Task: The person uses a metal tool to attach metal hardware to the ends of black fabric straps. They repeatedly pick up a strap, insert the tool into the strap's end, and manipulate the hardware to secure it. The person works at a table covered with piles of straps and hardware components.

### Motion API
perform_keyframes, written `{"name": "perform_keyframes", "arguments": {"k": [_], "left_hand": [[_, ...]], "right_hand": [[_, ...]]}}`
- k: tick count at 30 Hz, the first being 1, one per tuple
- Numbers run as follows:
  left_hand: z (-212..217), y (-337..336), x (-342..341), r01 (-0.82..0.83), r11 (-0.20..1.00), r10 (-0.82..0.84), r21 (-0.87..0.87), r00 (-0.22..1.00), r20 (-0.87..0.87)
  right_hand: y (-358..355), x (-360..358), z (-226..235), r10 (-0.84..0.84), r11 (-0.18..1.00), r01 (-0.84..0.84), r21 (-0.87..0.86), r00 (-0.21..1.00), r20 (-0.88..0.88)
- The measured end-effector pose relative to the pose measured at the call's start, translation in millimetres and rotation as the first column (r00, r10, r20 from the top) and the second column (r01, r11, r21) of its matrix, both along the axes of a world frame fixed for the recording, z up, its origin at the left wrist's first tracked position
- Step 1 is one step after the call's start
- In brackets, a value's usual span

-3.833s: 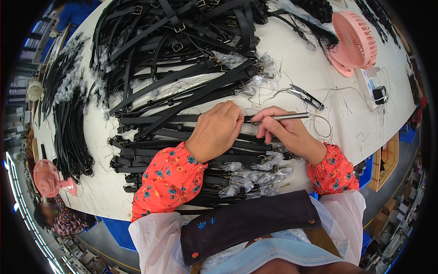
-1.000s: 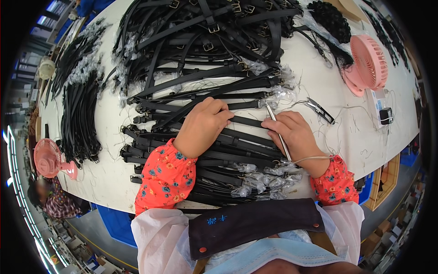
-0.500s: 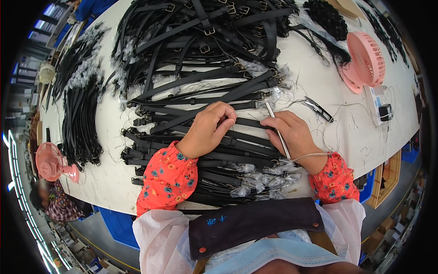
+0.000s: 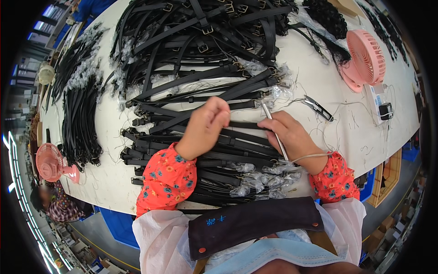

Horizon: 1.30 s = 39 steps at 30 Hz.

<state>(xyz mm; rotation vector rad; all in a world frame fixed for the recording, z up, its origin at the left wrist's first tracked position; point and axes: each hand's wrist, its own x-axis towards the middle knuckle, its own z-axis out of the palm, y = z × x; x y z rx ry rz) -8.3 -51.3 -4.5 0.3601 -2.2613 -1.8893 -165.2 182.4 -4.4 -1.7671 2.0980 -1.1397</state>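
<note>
My right hand [image 4: 294, 136] is closed around a slim silver pen-shaped tool [image 4: 277, 137], with a thin cord running from its lower end past my wrist. The tool points up and away. Its fingertips meet the right end of a black strap [image 4: 246, 125] that stretches between my hands; whether they grip it I cannot tell. My left hand [image 4: 205, 127], somewhat blurred, hovers over the straps with its fingers curled together; what they hold, if anything, does not show. Below both hands lie rows of black belts [image 4: 214, 162], some with clear plastic wrap [image 4: 255, 180] on their right-hand ends.
A big heap of black buckled belts [image 4: 182, 41] covers the far table. Bundled straps [image 4: 81, 118] lie at left. Pink fans stand at right [image 4: 365, 59] and left [image 4: 49, 162]. Black-handled thread snips [image 4: 318, 108] and a white power box [image 4: 377, 104] are to the right.
My left hand has shifted a little left and up, away from my right hand. The right hand with the pen-shaped tool has moved only slightly to the left.
</note>
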Motion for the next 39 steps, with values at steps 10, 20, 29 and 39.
{"name": "perform_keyframes", "arguments": {"k": [10, 20, 29, 39], "left_hand": [[51.8, -78.3, 15.1, -0.692, 0.184, 0.392, -0.698, 0.703, -0.594], [6.9, 31.4, -19.9, 0.095, 0.638, -0.261, -0.764, 0.960, -0.099], [4.2, 15.9, -16.0, 0.165, 0.625, -0.326, -0.763, 0.943, -0.063], [13.5, 26.2, -32.3, 0.255, 0.895, -0.222, -0.367, 0.966, 0.131]], "right_hand": [[-0.5, -5.7, -0.1, -0.014, 0.999, 0.017, -0.042, 0.999, 0.051], [5.2, -11.6, 6.3, 0.058, 0.997, -0.061, -0.043, 0.995, -0.079], [21.3, -20.4, 6.4, 0.020, 0.999, -0.018, 0.031, 0.996, -0.084], [22.9, -24.7, 20.1, 0.055, 0.995, -0.051, 0.085, 0.997, -0.047]]}}
